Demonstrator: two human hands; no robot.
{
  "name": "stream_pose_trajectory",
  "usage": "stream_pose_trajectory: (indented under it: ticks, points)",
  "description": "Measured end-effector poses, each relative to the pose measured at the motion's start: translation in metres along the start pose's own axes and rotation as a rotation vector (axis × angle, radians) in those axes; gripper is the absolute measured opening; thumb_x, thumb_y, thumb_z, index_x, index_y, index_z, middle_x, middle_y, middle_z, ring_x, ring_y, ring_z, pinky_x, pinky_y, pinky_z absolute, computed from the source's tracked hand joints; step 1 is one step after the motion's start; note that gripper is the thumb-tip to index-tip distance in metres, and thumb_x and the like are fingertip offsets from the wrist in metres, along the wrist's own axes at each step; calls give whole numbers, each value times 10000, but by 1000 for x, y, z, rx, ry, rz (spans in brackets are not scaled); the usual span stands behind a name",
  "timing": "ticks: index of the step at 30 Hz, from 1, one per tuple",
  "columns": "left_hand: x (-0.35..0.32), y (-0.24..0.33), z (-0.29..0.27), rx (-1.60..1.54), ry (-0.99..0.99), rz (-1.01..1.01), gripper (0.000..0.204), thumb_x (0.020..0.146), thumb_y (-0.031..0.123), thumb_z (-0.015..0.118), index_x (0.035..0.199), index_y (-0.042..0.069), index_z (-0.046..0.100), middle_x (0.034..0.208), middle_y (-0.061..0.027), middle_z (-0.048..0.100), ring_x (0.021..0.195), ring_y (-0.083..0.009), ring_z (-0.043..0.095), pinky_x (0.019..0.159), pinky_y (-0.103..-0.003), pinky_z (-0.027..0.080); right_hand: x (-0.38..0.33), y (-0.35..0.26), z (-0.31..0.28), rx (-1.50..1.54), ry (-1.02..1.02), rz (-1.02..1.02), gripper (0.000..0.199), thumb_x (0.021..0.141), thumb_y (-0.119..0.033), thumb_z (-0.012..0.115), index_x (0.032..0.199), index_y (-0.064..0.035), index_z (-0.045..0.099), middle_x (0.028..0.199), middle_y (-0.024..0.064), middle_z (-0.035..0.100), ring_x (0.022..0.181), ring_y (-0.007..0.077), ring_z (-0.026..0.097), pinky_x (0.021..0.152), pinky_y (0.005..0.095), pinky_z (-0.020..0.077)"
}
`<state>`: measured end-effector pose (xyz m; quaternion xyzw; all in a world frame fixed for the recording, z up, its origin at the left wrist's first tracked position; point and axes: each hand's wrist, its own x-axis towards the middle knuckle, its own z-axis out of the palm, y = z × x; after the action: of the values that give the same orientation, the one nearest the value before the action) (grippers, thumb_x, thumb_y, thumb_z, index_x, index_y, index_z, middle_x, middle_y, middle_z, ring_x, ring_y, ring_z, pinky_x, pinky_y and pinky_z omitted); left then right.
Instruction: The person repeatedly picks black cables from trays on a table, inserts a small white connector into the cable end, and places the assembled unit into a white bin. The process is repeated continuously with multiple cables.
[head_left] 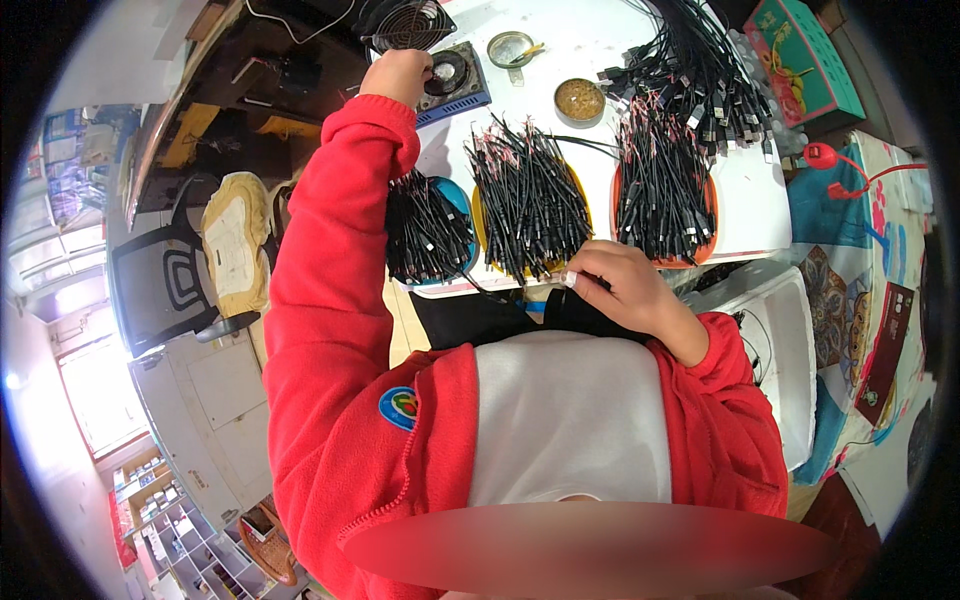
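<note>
- Right hand point(625, 290), beside the black cables point(530, 205) in a yellow tray point(480, 222): white bit point(570, 280) at fingertips, grip I cannot tell.
- Left hand point(397, 75), at the blue-sided device point(468, 106): grip also unclear.
- Beyond the desk point(750, 215), a dark red box point(882, 358) bears pale writing.

It looks like a workshop: slim black cables point(530, 205) mass just beyond the right hand point(628, 288), a boxy blue-and-grey metal device point(462, 106) beside the left hand point(396, 76).
</note>
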<state>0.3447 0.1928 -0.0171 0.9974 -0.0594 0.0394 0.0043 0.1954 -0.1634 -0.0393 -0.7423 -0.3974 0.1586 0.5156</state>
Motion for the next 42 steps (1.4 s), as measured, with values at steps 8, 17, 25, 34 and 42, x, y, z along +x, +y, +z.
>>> stream_pose_trajectory:
  ticks: [8, 17, 25, 34, 42]
  points:
    - [0, 1, 4, 8, -10, -53, 133, 818, 154, 616, 903, 99, 702, 812, -202, 652, 786, -385, 637, 725, -462, 506, -5, 0, 2, -24, 17, -18, 99, 830, -108, 589, 865, -16, 604, 781, 127, 566, 731, 320, 572, 622, 395, 454]
    - [-81, 60, -75, -872, 261, -46, 137, 822, 85, 663, 898, -29, 664, 702, -77, 664, 622, -94, 600, 568, -217, 447, -20, -32, 0, -28, 40, -42, 98, 828, -81, 587, 869, 8, 590, 776, 140, 570, 729, 307, 582, 646, 373, 456]
    - [-205, 198, -144, -2045, 55, 61, 183, 918, 55, 546, 1090, -10, 539, 839, -94, 591, 627, -90, 456, 581, -215, 385, -27, -93, 29, 136, 188, -292, 449, 909, -260, 561, 1220, 43, 446, 1046, 232, 559, 981, 328, 575, 852, 385, 440]
    - [-232, 246, -118, -1833, -34, 151, 432, 897, 85, 561, 1279, -59, 421, 1253, -231, 521, 1188, -309, 511, 973, -352, 423, -184, -115, -56, 246, 654, -74, 318, 943, -335, 484, 1009, -24, 496, 756, 27, 512, 613, 88, 436, 541, 231, 354]
    - [-245, 200, -55, -1683, -338, -92, 195, 889, 39, 562, 1067, -37, 587, 1047, -107, 635, 883, -132, 579, 766, -236, 431, -354, -103, -106, -286, 777, 706, 258, 984, -258, 443, 1034, -20, 528, 756, 35, 573, 670, 125, 529, 615, 271, 433]
